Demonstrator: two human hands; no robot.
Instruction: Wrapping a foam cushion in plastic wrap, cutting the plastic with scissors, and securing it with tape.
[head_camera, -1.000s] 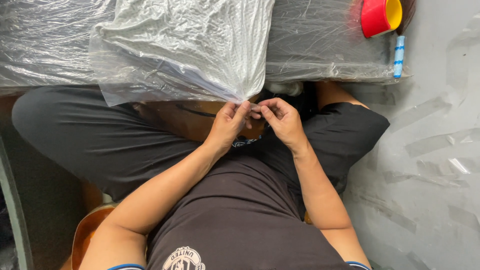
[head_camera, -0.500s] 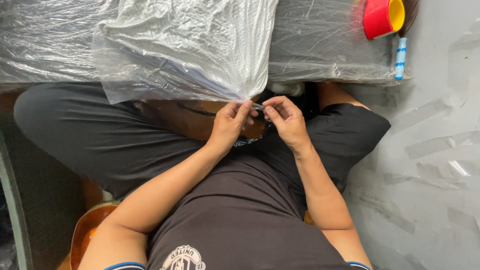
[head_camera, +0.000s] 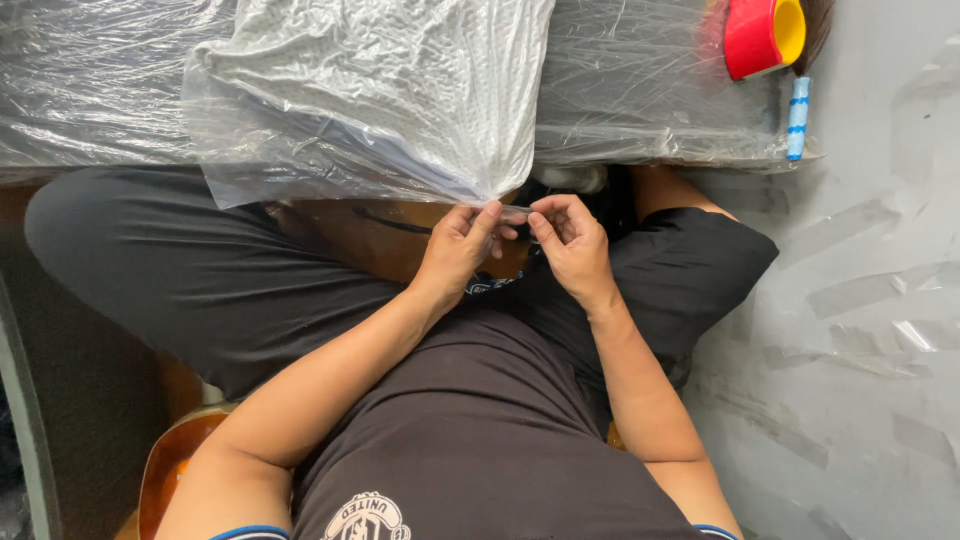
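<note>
Left hand and right hand both pinch one clear strip; one bagged white cloth at 12, one red cup at 2.

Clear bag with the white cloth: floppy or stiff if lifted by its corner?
Probably floppy: the bag is thin wrinkled film, bunched to a point where both hands pinch it. Likely light, since soft cloth fills it. The glossy film may be slippery.

The red and yellow cup is cut off by the top edge. The clear strip pinched between both hands is too thin to identify. The bagged white cloth runs past the upper frame. An orange stool is mostly hidden beneath the person.
</note>
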